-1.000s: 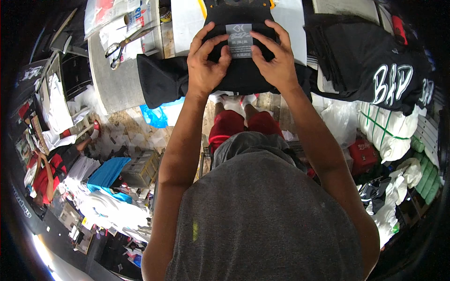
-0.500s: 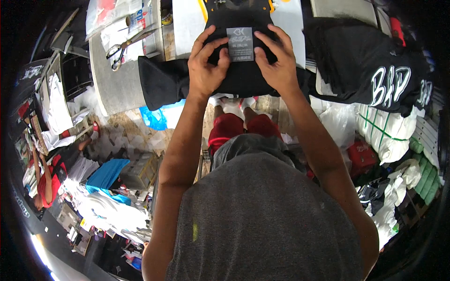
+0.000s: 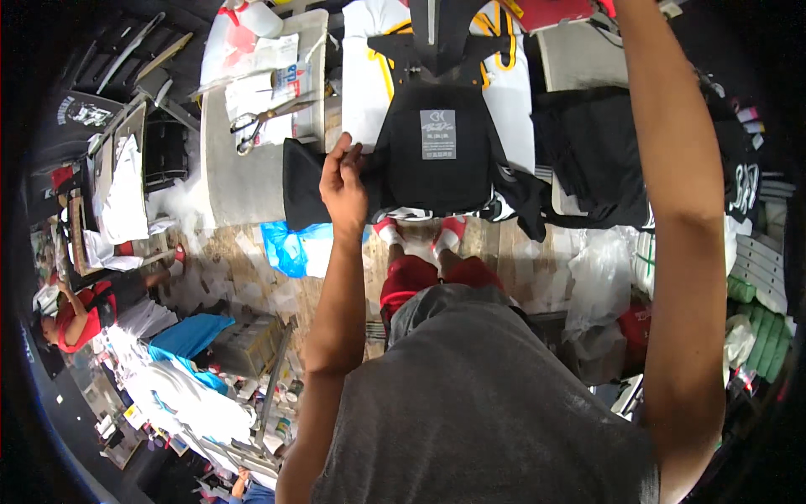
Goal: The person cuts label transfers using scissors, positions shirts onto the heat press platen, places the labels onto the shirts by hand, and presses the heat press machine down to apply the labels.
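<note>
Floorboards [image 3: 502, 252] below, one garment [image 3: 441, 186] bears one label [image 3: 438, 134]; left hand [image 3: 343, 189] half-open, empty; right hand's state unseen.

Wears a plain, dark grey, slightly flecked top [image 3: 487, 403], cut sleeveless and loosely bunched at the hem [image 3: 462, 298]. Leaves both arms [image 3: 336, 311] bare to the shoulder. Also wears bright red shorts [image 3: 411, 281] and red-and-white footwear [image 3: 454, 227], too small for finer detail. Shows a bare left hand [image 3: 343, 186].
</note>
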`<state>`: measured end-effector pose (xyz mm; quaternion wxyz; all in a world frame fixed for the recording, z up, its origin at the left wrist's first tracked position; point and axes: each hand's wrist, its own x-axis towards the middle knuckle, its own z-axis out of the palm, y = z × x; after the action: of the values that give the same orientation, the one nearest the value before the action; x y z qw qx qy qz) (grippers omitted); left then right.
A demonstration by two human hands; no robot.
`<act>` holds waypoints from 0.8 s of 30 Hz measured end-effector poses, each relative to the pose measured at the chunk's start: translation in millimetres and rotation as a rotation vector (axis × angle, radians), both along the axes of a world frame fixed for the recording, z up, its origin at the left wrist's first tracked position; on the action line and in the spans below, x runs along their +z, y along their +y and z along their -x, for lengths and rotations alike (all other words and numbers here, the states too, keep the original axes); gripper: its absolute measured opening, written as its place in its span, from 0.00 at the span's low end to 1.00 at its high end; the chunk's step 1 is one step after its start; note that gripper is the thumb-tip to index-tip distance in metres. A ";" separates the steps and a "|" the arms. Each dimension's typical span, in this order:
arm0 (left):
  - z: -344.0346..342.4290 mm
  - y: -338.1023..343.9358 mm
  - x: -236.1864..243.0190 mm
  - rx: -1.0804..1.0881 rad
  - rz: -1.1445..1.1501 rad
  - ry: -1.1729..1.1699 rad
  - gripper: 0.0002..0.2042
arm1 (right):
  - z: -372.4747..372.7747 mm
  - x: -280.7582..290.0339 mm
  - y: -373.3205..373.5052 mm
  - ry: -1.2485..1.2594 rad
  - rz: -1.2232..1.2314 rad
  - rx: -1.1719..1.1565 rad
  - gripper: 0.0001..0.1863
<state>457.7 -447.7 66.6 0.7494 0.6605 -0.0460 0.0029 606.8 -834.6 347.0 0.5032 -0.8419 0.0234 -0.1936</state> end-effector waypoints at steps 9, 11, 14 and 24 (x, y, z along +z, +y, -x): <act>25.2 47.3 -12.7 0.051 -0.016 0.003 0.12 | 131.2 63.4 64.6 0.318 0.434 -0.164 0.39; 22.7 51.7 -10.0 0.056 -0.020 0.010 0.12 | 122.4 59.2 55.1 0.022 0.648 -0.079 0.37; 13.7 41.0 0.8 0.014 -0.046 0.017 0.12 | 95.4 73.2 57.8 0.159 0.735 0.206 0.26; 28.1 139.6 -38.8 0.004 -0.302 -0.220 0.10 | 272.7 85.6 171.9 0.054 0.814 0.376 0.28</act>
<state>429.7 -308.0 27.8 0.6323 0.7611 -0.1265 0.0697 334.1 -662.7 432.5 0.1566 -0.9657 -0.1948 -0.0705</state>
